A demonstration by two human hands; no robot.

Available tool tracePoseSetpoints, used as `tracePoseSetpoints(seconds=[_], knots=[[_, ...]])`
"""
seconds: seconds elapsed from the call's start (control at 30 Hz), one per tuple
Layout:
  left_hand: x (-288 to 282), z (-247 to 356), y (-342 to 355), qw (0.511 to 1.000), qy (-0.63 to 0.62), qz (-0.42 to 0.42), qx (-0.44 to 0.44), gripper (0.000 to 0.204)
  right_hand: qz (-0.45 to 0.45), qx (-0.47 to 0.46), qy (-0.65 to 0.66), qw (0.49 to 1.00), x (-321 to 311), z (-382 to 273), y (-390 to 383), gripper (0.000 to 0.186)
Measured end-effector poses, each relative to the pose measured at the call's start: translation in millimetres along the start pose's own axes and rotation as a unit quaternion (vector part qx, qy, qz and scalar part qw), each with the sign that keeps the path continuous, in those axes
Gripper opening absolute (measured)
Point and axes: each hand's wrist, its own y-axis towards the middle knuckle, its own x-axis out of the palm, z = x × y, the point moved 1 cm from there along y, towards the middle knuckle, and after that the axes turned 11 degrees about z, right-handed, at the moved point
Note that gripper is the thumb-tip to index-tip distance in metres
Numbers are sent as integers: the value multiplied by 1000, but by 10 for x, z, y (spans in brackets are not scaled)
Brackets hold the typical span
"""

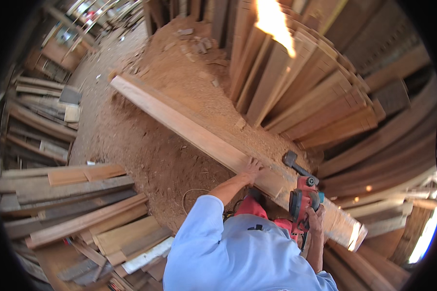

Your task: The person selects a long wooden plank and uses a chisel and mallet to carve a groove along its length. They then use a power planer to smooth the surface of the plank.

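A long pale wooden plank (179,127) runs slantwise from the upper left toward the lower right, in front of my body. My left hand (252,169) lies on its top face with the fingers spread. At the plank's near right part, my right hand (315,218) is wrapped round the handle of a red and black electric hand planer (302,198). The planer rests over the wood near the board's right end; its underside is hidden. Just beyond it lies a dark hammer-like tool (290,158).
Upright boards (277,82) lean in a fan at the far right. Stacked planks (87,186) lie at the left, and more timber (39,123) sits farther back. Shavings and sawdust (179,72) cover the ground beyond the plank. A thin cable (183,196) loops near my left arm.
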Motion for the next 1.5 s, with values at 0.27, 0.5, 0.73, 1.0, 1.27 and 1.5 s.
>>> tracePoseSetpoints(seconds=[0.27,0.5,0.73,1.0,1.27,1.5], knots=[[1640,-137,113,960,-152,233,-6,114,-184,-134,-84,970,547,-659,926,40],[628,1057,-863,901,-121,293,-297,85,-368,-110,-123,915,765,-688,1274,44],[1182,2397,-834,702,-340,158,-605,76,-483,-157,-180,842,656,-300,1375,55],[1948,2895,-376,578,-515,215,-596,60,-507,-205,-223,807,136,335,1252,53],[2354,3344,-438,594,-495,155,-615,60,-484,-246,-223,810,346,307,1092,63],[2344,3299,-532,572,-515,127,-625,58,-459,-271,-230,815,732,247,1012,72]])
